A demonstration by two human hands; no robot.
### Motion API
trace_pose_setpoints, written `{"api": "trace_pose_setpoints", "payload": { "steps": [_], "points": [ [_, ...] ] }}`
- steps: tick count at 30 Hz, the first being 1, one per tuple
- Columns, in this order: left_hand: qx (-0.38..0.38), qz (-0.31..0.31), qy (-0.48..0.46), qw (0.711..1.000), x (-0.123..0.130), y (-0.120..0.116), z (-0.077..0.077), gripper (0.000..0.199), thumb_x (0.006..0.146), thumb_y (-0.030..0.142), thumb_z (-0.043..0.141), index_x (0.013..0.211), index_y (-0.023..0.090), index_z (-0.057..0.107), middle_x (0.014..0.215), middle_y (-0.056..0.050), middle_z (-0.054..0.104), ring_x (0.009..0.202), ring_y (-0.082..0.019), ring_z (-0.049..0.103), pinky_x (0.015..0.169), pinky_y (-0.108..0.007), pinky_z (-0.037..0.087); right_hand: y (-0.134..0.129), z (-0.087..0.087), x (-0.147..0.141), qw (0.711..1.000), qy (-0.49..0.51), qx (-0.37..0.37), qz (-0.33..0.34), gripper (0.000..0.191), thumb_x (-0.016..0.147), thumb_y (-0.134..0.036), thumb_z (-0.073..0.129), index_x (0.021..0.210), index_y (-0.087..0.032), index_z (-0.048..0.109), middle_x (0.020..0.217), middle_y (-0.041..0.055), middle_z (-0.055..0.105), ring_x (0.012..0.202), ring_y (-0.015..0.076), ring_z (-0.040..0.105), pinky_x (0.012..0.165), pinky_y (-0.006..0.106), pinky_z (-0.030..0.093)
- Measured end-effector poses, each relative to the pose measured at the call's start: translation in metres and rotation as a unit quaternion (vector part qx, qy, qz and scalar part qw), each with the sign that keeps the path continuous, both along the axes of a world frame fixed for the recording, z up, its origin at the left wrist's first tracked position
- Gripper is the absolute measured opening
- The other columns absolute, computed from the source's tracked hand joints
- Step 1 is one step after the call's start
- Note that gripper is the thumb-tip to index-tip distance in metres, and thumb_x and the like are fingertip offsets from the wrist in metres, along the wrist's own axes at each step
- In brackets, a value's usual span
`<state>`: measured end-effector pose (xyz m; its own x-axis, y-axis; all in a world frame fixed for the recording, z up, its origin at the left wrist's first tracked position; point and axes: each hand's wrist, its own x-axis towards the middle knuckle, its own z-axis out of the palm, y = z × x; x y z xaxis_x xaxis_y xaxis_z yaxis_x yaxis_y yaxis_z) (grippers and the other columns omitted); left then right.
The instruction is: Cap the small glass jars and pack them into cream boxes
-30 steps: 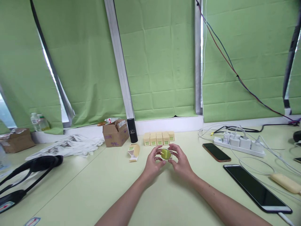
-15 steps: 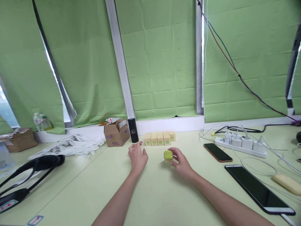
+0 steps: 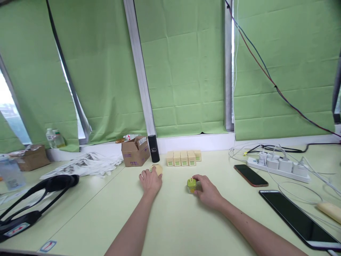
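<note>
My right hand (image 3: 209, 193) pinches a small jar (image 3: 191, 185) from its right side, thumb and fingers around it. The jar has a yellow-green lid with a little loop on top and a clear lower part; it is upright, at or just above the table. My left hand (image 3: 151, 182) is over a small cream box (image 3: 158, 169), fingers bent onto it. A greenish patch shows on that box, and the hand hides much of it. Beyond the hands stands a row of several cream boxes (image 3: 184, 159) with green squares on their fronts.
Behind my left hand stand a black cylinder (image 3: 153, 148) and an open cardboard box (image 3: 135, 152). White straps (image 3: 92, 164) and a black headband-like device (image 3: 57, 183) lie left. Right are two phones (image 3: 250, 175) (image 3: 295, 217) and a power strip (image 3: 279, 170) with cables.
My left hand has drawn slightly back and to the left, and a cream box now shows at its fingertips. My right hand has come a little nearer with the jar. The view has shifted slightly.
</note>
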<state>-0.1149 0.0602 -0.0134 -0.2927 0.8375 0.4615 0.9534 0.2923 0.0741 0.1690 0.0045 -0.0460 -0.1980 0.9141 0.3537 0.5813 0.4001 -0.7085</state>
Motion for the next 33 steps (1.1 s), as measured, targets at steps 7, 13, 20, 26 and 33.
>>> {"api": "trace_pose_setpoints", "payload": {
  "steps": [7,13,20,26,33],
  "points": [
    [0.110,-0.074,-0.010,0.991,0.011,-0.007,0.010,0.034,0.092,0.021,0.055,0.125,0.015,0.053,0.123,-0.017,0.063,0.112,-0.031,0.061,0.100,-0.047,0.038,0.001,0.004,0.003,0.999,0.018,0.028,0.009,0.065,0.074,-0.019,0.069,0.136,-0.030,0.054,0.130,0.0083,0.061,0.118,0.0288,0.061,0.094,0.042,0.050],
    [0.329,-0.282,0.023,0.901,0.039,-0.014,0.027,0.033,0.098,0.023,0.050,0.130,0.015,0.048,0.127,-0.019,0.062,0.121,-0.032,0.059,0.098,-0.047,0.048,0.001,0.019,0.004,0.988,0.106,0.106,-0.022,0.044,0.090,-0.042,0.059,0.131,-0.027,0.057,0.128,0.0087,0.063,0.126,0.0300,0.056,0.105,0.049,0.046],
    [0.379,-0.447,0.120,0.801,0.084,-0.036,0.041,0.040,0.097,0.021,0.055,0.134,0.020,0.043,0.128,-0.017,0.066,0.121,-0.027,0.064,0.105,-0.050,0.048,-0.005,0.034,-0.007,0.972,0.210,0.099,-0.017,0.043,0.090,-0.052,0.062,0.124,-0.025,0.063,0.120,0.0097,0.071,0.122,0.0321,0.059,0.108,0.052,0.041],
    [0.347,-0.521,0.153,0.764,0.102,-0.049,0.042,0.039,0.094,0.021,0.056,0.131,0.024,0.045,0.131,-0.017,0.063,0.123,-0.029,0.061,0.100,-0.052,0.048,-0.006,0.046,-0.009,0.938,0.342,0.055,0.034,0.050,0.089,-0.061,0.063,0.117,-0.020,0.065,0.122,0.0135,0.072,0.113,0.0333,0.065,0.093,0.045,0.048],
    [0.286,-0.568,-0.058,0.769,0.100,-0.051,0.042,0.052,0.095,0.028,0.054,0.144,0.022,0.037,0.136,-0.018,0.054,0.129,-0.032,0.052,0.104,-0.056,0.046,-0.009,0.049,-0.002,0.946,0.301,0.118,-0.005,0.047,0.086,-0.051,0.068,0.121,-0.021,0.061,0.117,0.0108,0.073,0.105,0.0310,0.066,0.086,0.042,0.048]
  ]
}}
